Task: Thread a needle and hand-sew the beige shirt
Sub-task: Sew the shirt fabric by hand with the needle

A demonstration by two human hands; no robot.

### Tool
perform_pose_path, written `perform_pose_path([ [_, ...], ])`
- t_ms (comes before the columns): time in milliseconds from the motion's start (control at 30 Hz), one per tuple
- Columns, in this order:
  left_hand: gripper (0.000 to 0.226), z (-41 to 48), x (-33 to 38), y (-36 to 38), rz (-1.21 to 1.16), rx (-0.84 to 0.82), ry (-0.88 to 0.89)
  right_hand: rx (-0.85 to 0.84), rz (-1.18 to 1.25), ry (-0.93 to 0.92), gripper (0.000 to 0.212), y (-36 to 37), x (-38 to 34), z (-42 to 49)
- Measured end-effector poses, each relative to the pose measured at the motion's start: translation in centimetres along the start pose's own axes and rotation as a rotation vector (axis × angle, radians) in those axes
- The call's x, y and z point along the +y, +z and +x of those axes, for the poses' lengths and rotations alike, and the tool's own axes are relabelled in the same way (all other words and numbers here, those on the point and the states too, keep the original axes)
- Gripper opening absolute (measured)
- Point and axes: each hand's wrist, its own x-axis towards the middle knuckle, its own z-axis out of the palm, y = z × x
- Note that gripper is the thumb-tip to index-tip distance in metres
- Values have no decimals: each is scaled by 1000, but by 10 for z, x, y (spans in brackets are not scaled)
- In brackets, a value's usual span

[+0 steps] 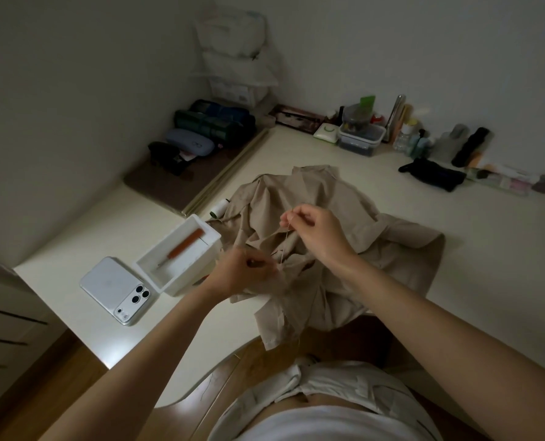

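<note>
The beige shirt [334, 218] lies crumpled on the white table [455, 224], its lower part hanging over the near edge. My left hand [248, 272] pinches a fold of the shirt near its left side. Above the fabric, my right hand [318, 230] pinches the needle and a pale thread [285, 240], which runs down into the cloth by my left fingers. The needle itself is too thin to make out clearly. A white thread spool [219, 207] lies beside the shirt's upper left edge.
A white open box [182, 259] holding an orange-handled tool [182, 246] stands left of the shirt, with a white phone [118, 289] face down beside it. Cases, containers and bottles [360, 135] line the back wall. A black pouch [433, 173] lies at right.
</note>
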Motion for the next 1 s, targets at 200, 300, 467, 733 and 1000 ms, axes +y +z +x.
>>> perform_pose_path([
  [200,51,1,-2,-10,-153,-301,-150,-37,117,39,21,-8,-2,9],
  [300,51,5,12,-15,-432,-356,-128,-23,165,65,19,-12,-1,14],
  [467,30,11,16,-13,-793,-305,-50,11,174,159,18,-18,19,21],
  [733,23,16,16,-29,-1003,-76,-18,265,5,302,22,-32,54,30],
  [1000,25,29,16,-27,-805,-43,-94,-100,-45,53,22,-7,12,22],
])
